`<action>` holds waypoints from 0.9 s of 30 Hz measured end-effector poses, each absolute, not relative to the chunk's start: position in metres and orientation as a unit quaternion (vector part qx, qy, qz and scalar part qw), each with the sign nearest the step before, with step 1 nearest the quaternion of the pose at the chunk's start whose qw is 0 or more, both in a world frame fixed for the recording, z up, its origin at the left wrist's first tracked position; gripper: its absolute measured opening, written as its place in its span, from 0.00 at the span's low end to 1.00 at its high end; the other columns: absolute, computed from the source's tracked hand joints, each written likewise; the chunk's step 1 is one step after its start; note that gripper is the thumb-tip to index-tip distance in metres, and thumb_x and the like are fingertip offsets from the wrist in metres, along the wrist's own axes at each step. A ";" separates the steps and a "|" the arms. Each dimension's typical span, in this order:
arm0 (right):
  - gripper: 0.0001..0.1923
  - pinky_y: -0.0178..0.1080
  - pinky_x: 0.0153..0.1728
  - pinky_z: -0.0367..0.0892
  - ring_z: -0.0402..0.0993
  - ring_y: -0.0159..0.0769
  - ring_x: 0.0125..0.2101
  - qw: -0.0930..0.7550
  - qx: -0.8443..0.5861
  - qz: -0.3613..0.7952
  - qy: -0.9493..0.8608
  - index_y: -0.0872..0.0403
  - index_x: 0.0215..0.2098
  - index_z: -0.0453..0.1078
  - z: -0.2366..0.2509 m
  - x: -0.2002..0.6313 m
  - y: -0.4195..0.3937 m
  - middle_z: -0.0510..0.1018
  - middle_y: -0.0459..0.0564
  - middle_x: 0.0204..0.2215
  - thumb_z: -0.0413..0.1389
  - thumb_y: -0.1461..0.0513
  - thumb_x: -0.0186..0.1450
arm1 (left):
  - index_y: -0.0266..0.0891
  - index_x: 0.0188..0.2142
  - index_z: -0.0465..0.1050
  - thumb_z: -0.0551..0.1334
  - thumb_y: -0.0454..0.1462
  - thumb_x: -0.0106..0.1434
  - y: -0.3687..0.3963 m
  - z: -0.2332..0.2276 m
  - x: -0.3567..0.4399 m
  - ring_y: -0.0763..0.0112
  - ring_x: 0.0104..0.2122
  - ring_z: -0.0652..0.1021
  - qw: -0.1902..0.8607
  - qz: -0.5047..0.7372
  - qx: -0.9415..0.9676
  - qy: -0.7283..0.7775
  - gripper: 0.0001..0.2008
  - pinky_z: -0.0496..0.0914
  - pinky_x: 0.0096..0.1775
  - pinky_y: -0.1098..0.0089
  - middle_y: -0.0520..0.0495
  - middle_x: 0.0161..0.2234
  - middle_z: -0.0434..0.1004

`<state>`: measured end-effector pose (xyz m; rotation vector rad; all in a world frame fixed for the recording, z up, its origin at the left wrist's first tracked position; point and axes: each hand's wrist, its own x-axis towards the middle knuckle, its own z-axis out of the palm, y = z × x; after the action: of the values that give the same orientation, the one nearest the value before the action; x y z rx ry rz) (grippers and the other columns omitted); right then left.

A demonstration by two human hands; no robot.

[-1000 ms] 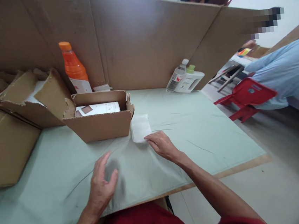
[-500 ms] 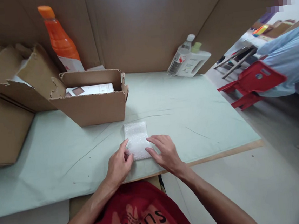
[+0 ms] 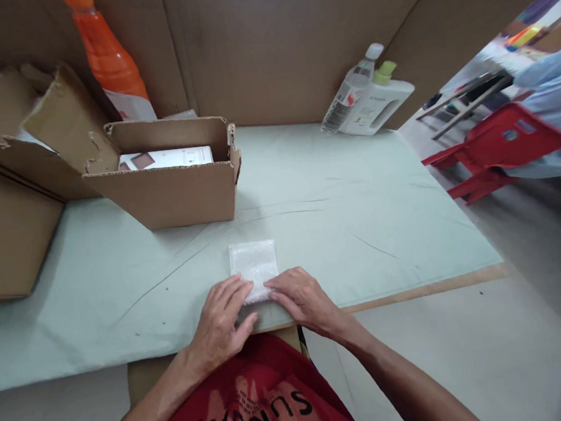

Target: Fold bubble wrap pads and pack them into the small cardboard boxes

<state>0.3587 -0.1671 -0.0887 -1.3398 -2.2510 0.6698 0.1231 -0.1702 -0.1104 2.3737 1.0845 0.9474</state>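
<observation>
Nearest the camera, a red shirt (image 3: 250, 412) with printed letters is filling the bottom edge, and both forearms are reaching out from it onto the counter (image 3: 341, 218), which is covered by a pale green sheet.

The left hand (image 3: 220, 321) is lying flat with its fingers stretched forward and loosely together, pressing on the near left corner of a small bubble-wrap pouch (image 3: 253, 265). The right hand (image 3: 303, 299) is lying the same way, fingers extended and flat, touching the pouch's near right corner. Neither hand is closing around it; both are resting on top. The pouch is lying flat on the counter close to the near edge, between the two hands, and what it contains cannot be told.

Farther back and to the left, an open cardboard box (image 3: 170, 194) is standing with its flaps up. A flat white carton (image 3: 166, 158) with a brown patch is lying inside it, showing above the front wall. Left of it, a torn box (image 3: 30, 142) is lying open with something white showing inside, and a larger plain box (image 3: 5, 237) is sitting against the left edge.

Behind these, an orange bottle (image 3: 110, 61) is standing upright against the cardboard wall (image 3: 269, 39). At the far right of the counter, a clear bottle (image 3: 351, 91) is leaning beside a white jug (image 3: 379, 102) with a green cap.

Beyond the counter on the right, a red chair (image 3: 493, 150) is standing on the floor, with a person's pale blue sleeve (image 3: 557, 98) past it.
</observation>
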 end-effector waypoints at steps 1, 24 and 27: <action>0.12 0.43 0.44 0.69 0.78 0.40 0.40 0.215 -0.486 0.291 -0.795 0.52 0.48 0.76 -0.084 0.359 -0.169 0.84 0.52 0.39 0.52 0.60 0.73 | 0.39 0.60 0.67 0.60 0.33 0.66 -0.175 -0.110 0.121 0.58 0.52 0.77 0.203 0.333 0.840 0.377 0.22 0.72 0.53 0.59 0.39 0.51 0.79; 0.12 0.49 0.54 0.67 0.72 0.48 0.55 0.240 -0.509 0.307 -0.767 0.52 0.45 0.68 -0.101 0.337 -0.142 0.76 0.58 0.54 0.60 0.59 0.64 | 0.39 0.62 0.64 0.63 0.39 0.59 -0.154 -0.105 0.116 0.60 0.45 0.78 0.350 0.323 0.664 0.576 0.30 0.75 0.46 0.61 0.37 0.53 0.74; 0.11 0.40 0.41 0.71 0.77 0.39 0.41 0.261 -0.496 0.404 -0.723 0.50 0.44 0.68 -0.093 0.337 -0.151 0.80 0.49 0.43 0.60 0.60 0.64 | 0.39 0.68 0.56 0.64 0.39 0.58 -0.155 -0.098 0.113 0.61 0.46 0.79 0.493 0.322 0.617 0.522 0.39 0.75 0.47 0.61 0.38 0.54 0.74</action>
<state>0.3367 -0.1509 -0.0926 -1.3415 -1.9577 1.0932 0.1130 -0.1549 -0.0981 1.4957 1.2661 0.7819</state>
